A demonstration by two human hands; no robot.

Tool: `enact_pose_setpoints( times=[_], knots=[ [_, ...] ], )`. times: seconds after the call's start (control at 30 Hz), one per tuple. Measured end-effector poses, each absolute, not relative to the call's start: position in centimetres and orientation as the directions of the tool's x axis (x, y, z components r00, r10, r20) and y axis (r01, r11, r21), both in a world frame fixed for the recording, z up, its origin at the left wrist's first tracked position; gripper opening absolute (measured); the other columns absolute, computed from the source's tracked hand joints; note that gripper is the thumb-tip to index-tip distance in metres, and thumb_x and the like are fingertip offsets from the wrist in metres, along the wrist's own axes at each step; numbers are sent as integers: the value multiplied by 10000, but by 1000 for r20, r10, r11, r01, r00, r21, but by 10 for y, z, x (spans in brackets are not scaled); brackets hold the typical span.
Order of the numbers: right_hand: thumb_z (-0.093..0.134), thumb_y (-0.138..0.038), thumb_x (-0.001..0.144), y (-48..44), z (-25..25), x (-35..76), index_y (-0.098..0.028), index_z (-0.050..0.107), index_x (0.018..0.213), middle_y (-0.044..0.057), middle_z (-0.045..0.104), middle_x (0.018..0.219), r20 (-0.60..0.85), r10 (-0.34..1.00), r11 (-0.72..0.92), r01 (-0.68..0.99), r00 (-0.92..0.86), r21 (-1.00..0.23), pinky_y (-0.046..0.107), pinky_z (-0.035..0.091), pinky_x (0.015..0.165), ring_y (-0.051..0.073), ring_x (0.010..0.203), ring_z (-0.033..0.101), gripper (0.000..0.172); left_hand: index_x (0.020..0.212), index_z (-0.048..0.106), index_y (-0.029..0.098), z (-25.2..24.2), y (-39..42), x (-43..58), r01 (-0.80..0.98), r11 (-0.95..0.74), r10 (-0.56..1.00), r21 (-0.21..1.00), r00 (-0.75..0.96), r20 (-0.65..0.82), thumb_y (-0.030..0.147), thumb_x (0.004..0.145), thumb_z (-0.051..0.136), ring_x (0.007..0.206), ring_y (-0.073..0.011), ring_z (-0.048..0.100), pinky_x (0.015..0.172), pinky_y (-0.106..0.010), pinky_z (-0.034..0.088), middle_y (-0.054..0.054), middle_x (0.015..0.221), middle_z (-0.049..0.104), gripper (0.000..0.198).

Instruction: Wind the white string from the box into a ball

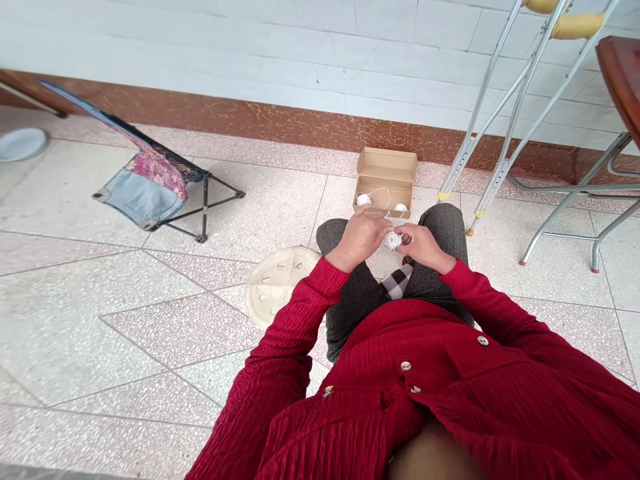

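Observation:
Between my knees, a small ball of white yarn (393,241) is held in front of my lap. My right hand (423,248) grips it from the right with closed fingers. On the other side, my left hand (364,233) is bent over the ball's left edge, fingers closed at the yarn; their tips are partly hidden. Just beyond my hands, an open cardboard box (386,163) stands on the floor with its lid tilted back. Inside lie a white yarn ball (363,199) on the left, a second white ball (401,208) on the right, and a loose strand.
A round cream stool top (270,283) is left of my legs. Farther left stands a folding chair (150,193), with a pale basin (23,145) beyond it. Metal crutches (510,133) lean at the right beside a brown-topped metal-legged stool (620,80). A tiled wall (300,53) runs behind.

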State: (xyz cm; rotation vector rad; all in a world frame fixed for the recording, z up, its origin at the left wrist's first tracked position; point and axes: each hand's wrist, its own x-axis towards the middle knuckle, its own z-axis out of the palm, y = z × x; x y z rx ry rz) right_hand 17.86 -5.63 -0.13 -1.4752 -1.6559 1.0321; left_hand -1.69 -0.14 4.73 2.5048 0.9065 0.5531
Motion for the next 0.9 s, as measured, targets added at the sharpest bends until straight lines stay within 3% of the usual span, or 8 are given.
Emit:
enact_pose_setpoints(
  times=[0.1, 0.2, 0.3, 0.43, 0.77, 0.83, 0.9],
  knots=[
    [765, -192, 642, -64, 9, 176, -181, 759, 931, -30, 642, 692, -167, 965, -129, 188, -203, -974, 272, 502, 566, 132, 599, 556, 289, 791, 702, 176, 48, 1, -18, 444, -705, 654, 553, 707, 268, 241, 1005, 529, 921, -209, 662, 1116, -433, 406, -45, 868, 728, 283],
    [816, -246, 626, -71, 22, 175, -179, 747, 941, -17, 691, 739, -256, 941, -276, -66, -220, -959, 260, 541, 530, 129, 610, 592, 330, 778, 696, 168, 38, -2, -16, 405, -566, 738, 718, 638, 221, 302, 1006, 527, 824, -185, 637, 932, -342, 487, -31, 798, 710, 314],
    [814, -219, 598, -73, 35, 174, -178, 736, 888, -10, 716, 755, -310, 942, -330, -180, -129, -927, 227, 534, 494, 106, 577, 595, 303, 757, 695, 157, 21, -10, -10, 387, -337, 832, 858, 549, 79, 310, 987, 512, 716, -155, 603, 710, -263, 465, -11, 735, 692, 332],
    [835, -229, 584, -65, 46, 178, -185, 713, 853, -14, 710, 725, -308, 951, -294, -247, 21, -923, 223, 555, 513, 98, 562, 603, 298, 644, 664, 154, 1, -30, 1, 380, -177, 816, 908, 572, -81, 294, 962, 521, 615, -126, 551, 659, -245, 429, 3, 634, 654, 375],
    [896, -345, 567, -32, 18, 206, -187, 650, 775, 12, 691, 709, -348, 930, -326, -167, 121, -930, 284, 565, 564, 128, 580, 621, 359, 639, 624, 168, 6, -47, -11, 457, -273, 790, 847, 608, -74, 334, 995, 499, 639, -129, 553, 695, -260, 411, 4, 658, 651, 412],
    [868, -325, 587, -27, 15, 207, -199, 631, 791, 8, 688, 702, -264, 944, -270, -1, 199, -963, 302, 548, 555, 145, 563, 617, 337, 634, 606, 174, 10, -50, -11, 488, -347, 765, 801, 641, -60, 315, 998, 491, 630, -134, 549, 697, -265, 416, 0, 645, 636, 406],
    [829, -262, 616, -25, 14, 207, -208, 625, 803, -1, 674, 680, -107, 959, -181, 275, 264, -944, 310, 528, 579, 158, 568, 612, 281, 637, 601, 184, 14, -54, -10, 520, -457, 741, 722, 672, -15, 296, 1004, 484, 631, -149, 552, 759, -287, 454, -12, 627, 622, 401]
  ],
)
